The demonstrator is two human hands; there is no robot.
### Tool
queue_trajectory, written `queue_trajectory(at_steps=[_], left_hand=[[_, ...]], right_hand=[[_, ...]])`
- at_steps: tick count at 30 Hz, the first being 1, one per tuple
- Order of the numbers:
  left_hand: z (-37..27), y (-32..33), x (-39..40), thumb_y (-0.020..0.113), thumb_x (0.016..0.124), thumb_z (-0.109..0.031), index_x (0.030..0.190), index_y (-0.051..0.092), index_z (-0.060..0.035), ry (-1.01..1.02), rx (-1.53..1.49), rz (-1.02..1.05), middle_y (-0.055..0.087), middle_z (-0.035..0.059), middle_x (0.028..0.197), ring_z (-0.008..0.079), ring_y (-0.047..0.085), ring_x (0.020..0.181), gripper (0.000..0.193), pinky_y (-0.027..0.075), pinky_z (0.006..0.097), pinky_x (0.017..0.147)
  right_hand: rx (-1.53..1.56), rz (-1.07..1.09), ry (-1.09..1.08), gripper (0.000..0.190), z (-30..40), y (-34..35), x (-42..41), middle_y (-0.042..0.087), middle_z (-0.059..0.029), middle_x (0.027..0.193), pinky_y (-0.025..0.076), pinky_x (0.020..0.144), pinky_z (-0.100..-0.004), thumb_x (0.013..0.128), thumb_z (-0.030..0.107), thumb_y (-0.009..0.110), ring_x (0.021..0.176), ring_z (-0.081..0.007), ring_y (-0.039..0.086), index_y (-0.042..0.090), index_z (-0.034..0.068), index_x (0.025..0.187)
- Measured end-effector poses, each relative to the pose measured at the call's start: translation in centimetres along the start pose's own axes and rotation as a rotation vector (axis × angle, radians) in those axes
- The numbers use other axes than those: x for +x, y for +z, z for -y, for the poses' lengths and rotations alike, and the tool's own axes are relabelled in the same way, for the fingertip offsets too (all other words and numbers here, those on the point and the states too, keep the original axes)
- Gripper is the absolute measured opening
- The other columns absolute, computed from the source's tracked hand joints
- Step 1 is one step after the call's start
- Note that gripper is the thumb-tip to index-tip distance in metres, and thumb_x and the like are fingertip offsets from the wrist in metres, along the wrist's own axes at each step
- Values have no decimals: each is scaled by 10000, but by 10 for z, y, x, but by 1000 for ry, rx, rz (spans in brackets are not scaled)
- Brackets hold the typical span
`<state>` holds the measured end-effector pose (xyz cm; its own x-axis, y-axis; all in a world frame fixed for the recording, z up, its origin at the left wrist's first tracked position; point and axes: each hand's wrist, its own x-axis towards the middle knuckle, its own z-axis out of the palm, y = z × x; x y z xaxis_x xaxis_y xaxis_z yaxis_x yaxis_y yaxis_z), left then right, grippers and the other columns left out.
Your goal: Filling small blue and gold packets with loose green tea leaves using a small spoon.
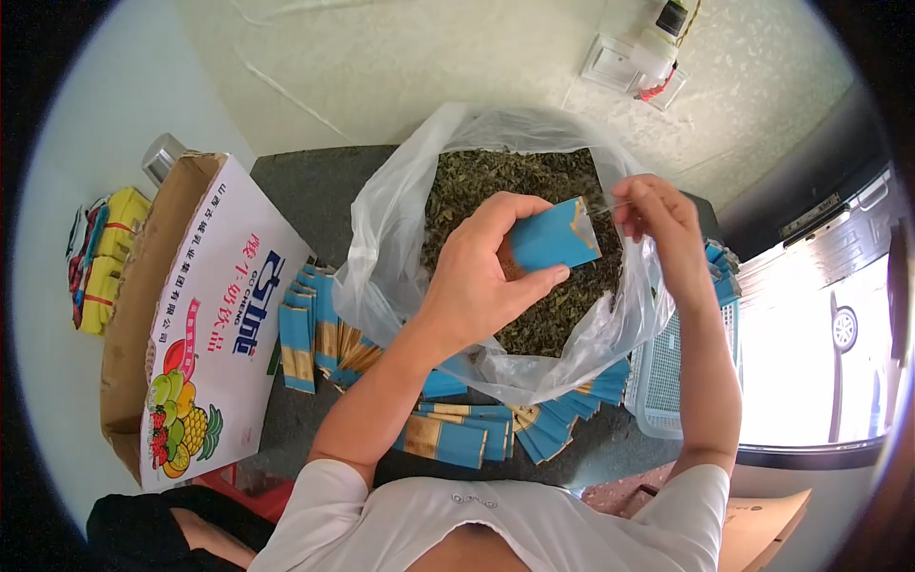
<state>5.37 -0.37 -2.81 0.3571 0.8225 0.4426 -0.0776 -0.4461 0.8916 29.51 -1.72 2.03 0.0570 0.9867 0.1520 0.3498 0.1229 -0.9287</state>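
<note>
My left hand (475, 268) grips a small blue paper packet (550, 236) with a gold edge, above a large clear plastic bag (379, 214). At the packet's end a pale, shiny inner lining (586, 229) shows. My right hand (661, 222) is to the packet's right, its fingertips pinched on a thin pale strand (607, 206) that reaches toward that end; what it is made of is hard to tell. Dried, crumbled green leaves (515, 179) fill the bag below both hands. Several flat blue and gold packets (443, 436) lie fanned along the bag's near side.
A white printed cardboard box (221, 322) stands on the left of the dark tabletop (300, 179). More packets (297, 336) lean beside it. A light blue plastic basket (658, 386) sits under my right forearm. Another person's arm (207, 536) shows at lower left. Wall sockets (615, 63) hold a plug.
</note>
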Motion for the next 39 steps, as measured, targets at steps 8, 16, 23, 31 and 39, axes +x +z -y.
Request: queue_trajectory(at_steps=[8, 16, 23, 31, 39], left_hand=[[0, 2, -1, 802, 781, 7, 1223, 569, -20, -16, 36, 7, 619, 43, 1045, 100, 606, 937, 501, 525, 258, 766], [7, 4, 0, 800, 780, 13, 1225, 568, -18, 36, 83, -3, 617, 41, 1054, 95, 603, 924, 503, 525, 253, 747], [5, 2, -1, 803, 782, 10, 1225, 569, -17, -10, 43, -1, 622, 42, 1052, 96, 611, 923, 502, 530, 242, 733], [-4, 0, -1, 804, 772, 19, 1220, 572, -18, 22, 22, -9, 626, 41, 1046, 107, 615, 931, 506, 532, 256, 771], [-6, -7, 0, 795, 778, 15, 1209, 580, -15, 59, 68, 5, 603, 49, 1097, 114, 591, 969, 483, 515, 269, 812]], right_hand=[[94, -63, -60, 313, 28, -16, -17, 580, 3, 763, 385, 634, -214, 1051, 288, 484, 674, -60, 493, 661, 37, 990], [-256, 160, -291, 171, 43, 15, -33, 632, -62, 892, 482, 724, -261, 987, 51, 526, 793, -125, 595, 675, -18, 1035], [-452, 77, -543, 174, 61, 8, -43, 622, -64, 945, 461, 708, -252, 978, -4, 495, 792, -109, 568, 661, -25, 1025], [-587, -149, -272, 189, 21, -11, -21, 643, -70, 834, 460, 677, -263, 1010, 110, 536, 766, -108, 580, 660, -32, 998], [-392, 72, -196, 211, -32, 44, 3, 653, -222, 794, 498, 677, -394, 977, 130, 553, 716, -311, 655, 671, -37, 1028]])
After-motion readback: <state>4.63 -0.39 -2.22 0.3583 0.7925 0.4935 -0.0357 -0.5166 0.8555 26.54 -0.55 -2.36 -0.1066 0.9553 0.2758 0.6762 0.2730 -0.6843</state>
